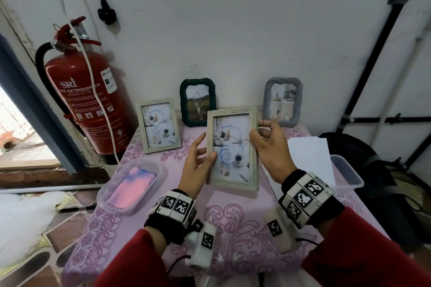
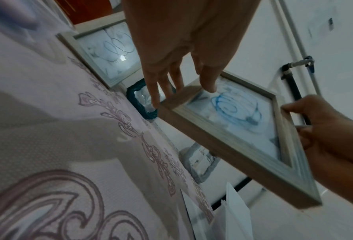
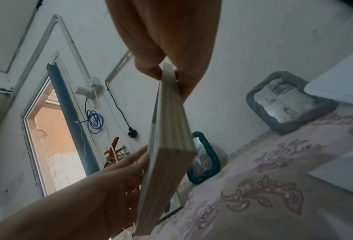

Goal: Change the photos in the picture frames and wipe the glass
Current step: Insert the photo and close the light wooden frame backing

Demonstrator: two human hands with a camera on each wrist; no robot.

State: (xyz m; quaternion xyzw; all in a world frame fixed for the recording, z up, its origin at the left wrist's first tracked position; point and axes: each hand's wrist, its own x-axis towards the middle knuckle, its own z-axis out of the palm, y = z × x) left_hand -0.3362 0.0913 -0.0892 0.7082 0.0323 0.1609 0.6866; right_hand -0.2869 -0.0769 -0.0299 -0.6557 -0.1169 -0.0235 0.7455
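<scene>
Head view: left hand (image 1: 197,165), right hand (image 1: 270,149) fingers (image 1: 264,123) pinch scribbled frame (image 1: 233,110) above tabletop (image 1: 233,228); next likely open its back.

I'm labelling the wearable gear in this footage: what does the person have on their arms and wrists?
Red sleeves. Each wrist carries a black band with white blocks bearing black-and-white square codes; thin black cables trail off. No gloves.

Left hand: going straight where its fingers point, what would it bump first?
Probably the dark green rope frame at the wall; the left hand points past the edge of the held wooden frame toward it. Depth is unclear.
</scene>
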